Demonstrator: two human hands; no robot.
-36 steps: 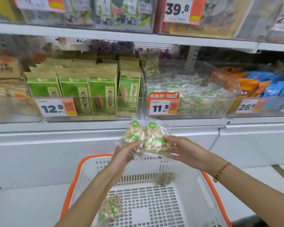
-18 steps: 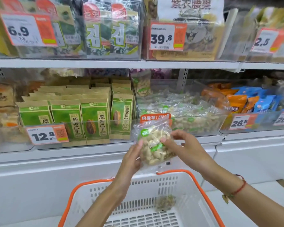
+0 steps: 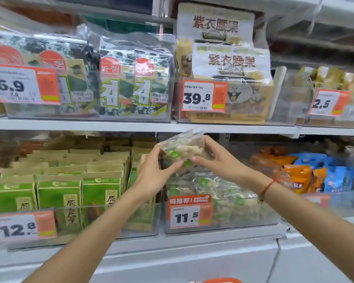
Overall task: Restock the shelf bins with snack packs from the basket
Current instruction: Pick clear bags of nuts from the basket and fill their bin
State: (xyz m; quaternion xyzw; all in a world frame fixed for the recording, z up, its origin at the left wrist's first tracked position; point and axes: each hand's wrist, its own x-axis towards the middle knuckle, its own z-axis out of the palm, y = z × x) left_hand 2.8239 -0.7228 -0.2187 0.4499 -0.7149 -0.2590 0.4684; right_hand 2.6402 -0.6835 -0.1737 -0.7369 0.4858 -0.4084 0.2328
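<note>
A clear snack pack (image 3: 183, 149) of pale nuts with a green label is held between both hands above the clear shelf bin (image 3: 253, 216) marked 11.5. My left hand (image 3: 154, 170) grips its left side, thumb on the front. My right hand (image 3: 217, 158) grips its right side, fingers curled over the top edge. The bin holds several similar clear packs (image 3: 213, 186). Only the orange rim of the basket (image 3: 221, 280) shows at the bottom edge.
Green and brown seed bags (image 3: 59, 193) fill the bin to the left, tagged 12.8. Orange and blue packets (image 3: 315, 172) sit in the bin to the right. The shelf above (image 3: 131, 125) carries seaweed packs and large nut bags, close over the held pack.
Both hands have lifted the snack pack up from in front of the bin's price tag and carried it over the bin. The view has tilted up, so the basket has almost left the frame.
</note>
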